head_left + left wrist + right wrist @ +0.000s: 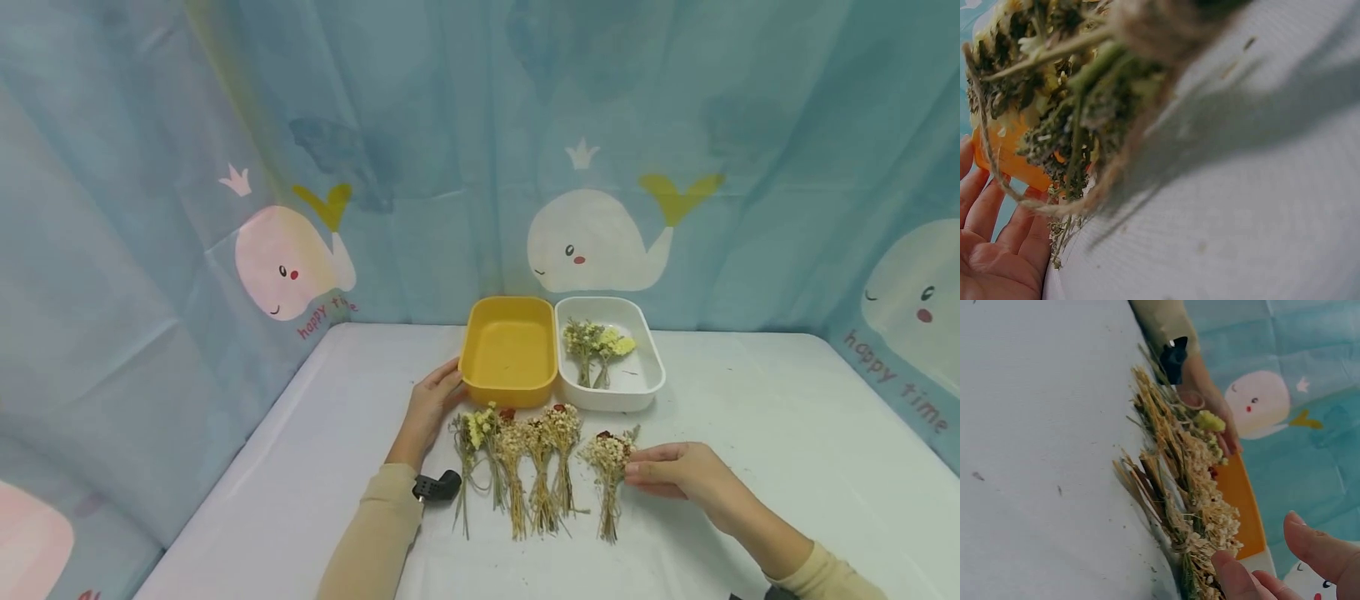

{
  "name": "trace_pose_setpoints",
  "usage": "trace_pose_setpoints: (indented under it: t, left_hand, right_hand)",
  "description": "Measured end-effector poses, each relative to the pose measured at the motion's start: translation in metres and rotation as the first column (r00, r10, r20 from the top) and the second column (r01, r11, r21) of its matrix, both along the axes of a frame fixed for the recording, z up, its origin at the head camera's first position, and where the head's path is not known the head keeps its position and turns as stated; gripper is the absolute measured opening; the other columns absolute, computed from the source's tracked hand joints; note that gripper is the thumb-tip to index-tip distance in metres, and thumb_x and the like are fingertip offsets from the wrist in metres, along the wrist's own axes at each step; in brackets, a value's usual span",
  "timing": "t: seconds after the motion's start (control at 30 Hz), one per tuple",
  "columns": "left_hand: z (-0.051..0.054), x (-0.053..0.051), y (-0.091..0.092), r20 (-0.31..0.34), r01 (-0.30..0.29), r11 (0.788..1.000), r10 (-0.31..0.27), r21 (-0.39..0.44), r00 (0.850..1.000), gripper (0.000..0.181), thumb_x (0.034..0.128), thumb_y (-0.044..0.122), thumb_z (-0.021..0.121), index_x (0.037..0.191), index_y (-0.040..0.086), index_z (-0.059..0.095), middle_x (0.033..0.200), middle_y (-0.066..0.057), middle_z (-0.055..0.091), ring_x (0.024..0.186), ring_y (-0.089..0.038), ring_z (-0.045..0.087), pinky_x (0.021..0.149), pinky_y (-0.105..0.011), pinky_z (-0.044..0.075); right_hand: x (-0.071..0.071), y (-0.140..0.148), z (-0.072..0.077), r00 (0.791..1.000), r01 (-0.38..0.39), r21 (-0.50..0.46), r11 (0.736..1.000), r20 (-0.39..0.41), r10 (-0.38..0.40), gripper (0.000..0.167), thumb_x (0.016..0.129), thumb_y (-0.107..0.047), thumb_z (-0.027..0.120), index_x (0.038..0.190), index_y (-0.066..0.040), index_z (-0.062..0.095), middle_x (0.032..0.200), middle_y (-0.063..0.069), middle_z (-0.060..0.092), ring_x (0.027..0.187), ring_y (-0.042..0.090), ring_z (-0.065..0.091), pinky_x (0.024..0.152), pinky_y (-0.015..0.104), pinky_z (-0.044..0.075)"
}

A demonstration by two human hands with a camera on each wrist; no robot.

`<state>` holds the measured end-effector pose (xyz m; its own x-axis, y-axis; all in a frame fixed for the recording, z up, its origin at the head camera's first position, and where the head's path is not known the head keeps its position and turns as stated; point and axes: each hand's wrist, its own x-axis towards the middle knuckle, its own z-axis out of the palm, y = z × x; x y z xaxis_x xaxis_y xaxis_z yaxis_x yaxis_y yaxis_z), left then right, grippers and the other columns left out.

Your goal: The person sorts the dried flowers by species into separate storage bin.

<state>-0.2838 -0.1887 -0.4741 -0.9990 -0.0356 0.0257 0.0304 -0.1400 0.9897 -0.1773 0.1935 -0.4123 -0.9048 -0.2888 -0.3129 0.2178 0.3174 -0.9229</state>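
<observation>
In the head view my left hand (432, 400) rests against the left front corner of a yellow tray (507, 394). The left wrist view shows the fingers of that hand (1004, 250) extended against the tray. My right hand (686, 475) is at the right side of a dried flower bunch (607, 458) with cream blooms and a dark red one. In the right wrist view its thumb stands apart from the fingers. Left of that bunch lie several tied bunches, among them a yellow-flowered one (480, 427) and a cream one (542, 450).
A white tray (611, 402) adjoins the yellow one on the right and holds yellow-flowered bunches (592, 342). Both stand at the back of the white table (750, 400), before a blue whale-print curtain (450, 167). Small plant bits lie scattered on the cloth.
</observation>
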Motion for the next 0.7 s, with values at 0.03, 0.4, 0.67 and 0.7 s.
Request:
trace_pose_setpoints:
  t: [0.03, 0.4, 0.67, 0.7]
  left_hand:
    - [0.0, 0.0, 0.0, -0.002, -0.001, 1.0, 0.001, 0.005, 1.0, 0.046, 0.0996, 0.026, 0.062, 0.143, 0.015, 0.055, 0.149, -0.004, 0.053, 0.137, -0.025, 0.051, 0.114, -0.042, 0.048]
    - [-0.002, 0.002, -0.002, 0.0, 0.016, 1.0, -0.016, -0.009, 1.0, 0.047, 0.1016, 0.025, 0.059, 0.146, 0.012, 0.05, 0.152, -0.008, 0.049, 0.14, -0.028, 0.048, 0.116, -0.045, 0.045]
    - [-0.002, 0.001, -0.001, -0.014, 0.013, 1.0, -0.013, -0.004, 1.0, 0.046, 0.1017, 0.023, 0.058, 0.145, 0.012, 0.052, 0.151, -0.007, 0.05, 0.138, -0.028, 0.05, 0.114, -0.043, 0.047]
    - [-0.001, 0.001, 0.0, -0.017, 0.013, 1.0, -0.013, -0.001, 1.0, 0.046, 0.1016, 0.023, 0.059, 0.145, 0.012, 0.052, 0.151, -0.007, 0.05, 0.138, -0.028, 0.05, 0.114, -0.043, 0.047]
  right_hand:
    - [0.001, 0.0, -0.001, 1.0, -0.009, -0.006, 1.0, 0.0, 0.009, 0.052, 0.088, -0.025, 0.076, 0.122, 0.013, 0.063, 0.105, 0.014, 0.077, 0.096, 0.018, 0.075, 0.088, 0.032, 0.063]
    - [0.004, 0.001, -0.023, 0.993, -0.107, -0.118, 0.987, 0.029, 0.111, 0.045, 0.092, -0.02, 0.071, 0.118, 0.016, 0.063, 0.106, 0.017, 0.076, 0.097, 0.02, 0.075, 0.087, 0.031, 0.063]
    - [0.002, 0.001, -0.029, 0.986, -0.118, -0.143, 0.983, 0.099, 0.133, 0.043, 0.093, -0.018, 0.069, 0.118, 0.016, 0.062, 0.103, 0.018, 0.076, 0.094, 0.022, 0.075, 0.086, 0.033, 0.064]
    - [0.001, 0.002, -0.03, 0.985, -0.12, -0.141, 0.983, 0.107, 0.135, 0.044, 0.093, -0.019, 0.069, 0.118, 0.016, 0.062, 0.103, 0.018, 0.076, 0.094, 0.022, 0.075, 0.086, 0.034, 0.064]
